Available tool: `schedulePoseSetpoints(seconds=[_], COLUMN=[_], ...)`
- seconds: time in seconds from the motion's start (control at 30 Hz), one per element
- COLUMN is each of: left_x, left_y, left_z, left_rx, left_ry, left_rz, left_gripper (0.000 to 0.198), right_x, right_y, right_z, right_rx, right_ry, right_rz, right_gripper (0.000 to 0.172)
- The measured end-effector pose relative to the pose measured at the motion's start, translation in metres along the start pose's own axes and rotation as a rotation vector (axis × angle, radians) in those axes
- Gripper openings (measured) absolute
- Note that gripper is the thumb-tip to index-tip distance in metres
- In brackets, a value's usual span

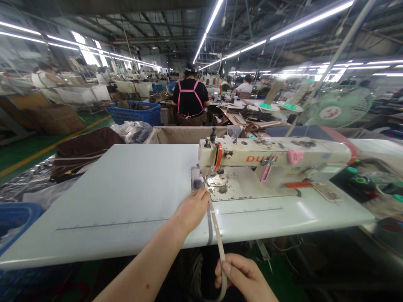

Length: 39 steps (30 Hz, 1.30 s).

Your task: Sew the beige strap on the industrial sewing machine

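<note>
A narrow beige fabric strap point(216, 228) runs from the needle area of a cream-coloured industrial sewing machine point(270, 161) down across the front edge of the pale grey-white counter point(126, 197) and off it toward the viewer. The left hand point(192, 209) rests on the counter just left of the needle plate, its fingers closed together and pinching the upper end of the strap against the surface. The right hand point(244, 279), below the counter's edge, is clamped on the lower end of the strap, thumb pressed over it, holding it taut between the two hands. A grey band lies beside the strap at the counter edge.

The machine has an orange lever near its head and a pink clip on its arm. Behind it stands a pale green electric fan point(338, 107). Further back, a person in a black top with pink apron straps point(190, 100) stands facing away, beside a blue plastic crate point(134, 112). Long ceiling strip lights run overhead.
</note>
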<state>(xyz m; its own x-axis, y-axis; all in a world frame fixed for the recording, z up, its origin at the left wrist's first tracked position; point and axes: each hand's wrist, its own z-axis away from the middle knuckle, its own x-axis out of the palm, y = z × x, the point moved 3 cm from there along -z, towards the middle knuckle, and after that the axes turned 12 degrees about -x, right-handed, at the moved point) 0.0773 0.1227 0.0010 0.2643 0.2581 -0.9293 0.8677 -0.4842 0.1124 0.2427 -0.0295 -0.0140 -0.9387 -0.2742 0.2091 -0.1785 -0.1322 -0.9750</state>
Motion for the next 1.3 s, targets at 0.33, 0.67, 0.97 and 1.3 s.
schedulePoseSetpoints(seconds=[0.33,0.67,0.97,1.3], left_x=[0.002,0.008,0.007,0.002], left_y=[-0.001,-0.003,-0.002,0.001], left_z=[0.0,0.0,-0.001,-0.001], left_rx=[-0.032,-0.024,0.0,0.041], left_ry=[-0.02,-0.017,0.01,-0.017], left_rz=[0.038,0.029,-0.003,-0.055], left_gripper=[0.024,0.029,0.027,0.019], right_x=[0.001,-0.005,0.001,0.0], right_y=[0.005,0.006,-0.004,-0.016], right_z=[0.0,0.001,0.004,-0.007], right_rx=[-0.019,-0.034,0.012,-0.154], right_ry=[-0.027,-0.056,-0.04,0.015], right_rz=[0.01,0.084,0.049,0.206], right_gripper=[0.053,0.054,0.053,0.042])
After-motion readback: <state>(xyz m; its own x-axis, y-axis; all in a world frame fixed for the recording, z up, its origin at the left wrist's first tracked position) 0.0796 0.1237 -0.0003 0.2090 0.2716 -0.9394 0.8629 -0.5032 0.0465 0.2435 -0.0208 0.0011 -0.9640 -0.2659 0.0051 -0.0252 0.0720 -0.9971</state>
